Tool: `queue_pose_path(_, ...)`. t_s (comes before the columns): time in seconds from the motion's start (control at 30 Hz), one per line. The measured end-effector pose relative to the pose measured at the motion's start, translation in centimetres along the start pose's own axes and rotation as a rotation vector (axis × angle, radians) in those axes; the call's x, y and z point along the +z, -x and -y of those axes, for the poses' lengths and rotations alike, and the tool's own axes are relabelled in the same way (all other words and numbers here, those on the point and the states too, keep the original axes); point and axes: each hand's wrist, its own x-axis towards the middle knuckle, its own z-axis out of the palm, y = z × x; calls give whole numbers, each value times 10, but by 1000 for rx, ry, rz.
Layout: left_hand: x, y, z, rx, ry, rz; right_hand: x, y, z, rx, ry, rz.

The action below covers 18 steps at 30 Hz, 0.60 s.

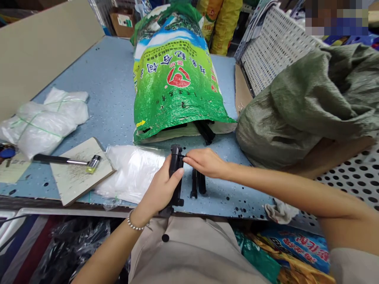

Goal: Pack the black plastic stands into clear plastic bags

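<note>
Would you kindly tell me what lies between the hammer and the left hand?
The head view shows part of the board, then clear plastic, between the hammer and the left hand.

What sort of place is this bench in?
Probably a workshop or packing area: a hammer lies on a board, tied bundles of plastic sit at the left, and black parts poke from a green printed sack on the blue worktop.

A long black object (174,167) that lay in the left hand's (163,184) grip, was pinched near its blocky far end by the right hand (207,162), pointed lengthwise away from the viewer, was partly covered
</note>
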Motion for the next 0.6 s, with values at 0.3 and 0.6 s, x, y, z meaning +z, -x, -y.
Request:
queue_pose_path(0.3, -7, 1, 3, -20, 2, 23, -10, 3, 3, -178, 385, 27)
queue_pose_path(0.6, 9, -17, 24, -48, 155, -117, 5, 8, 3, 138, 394, 127)
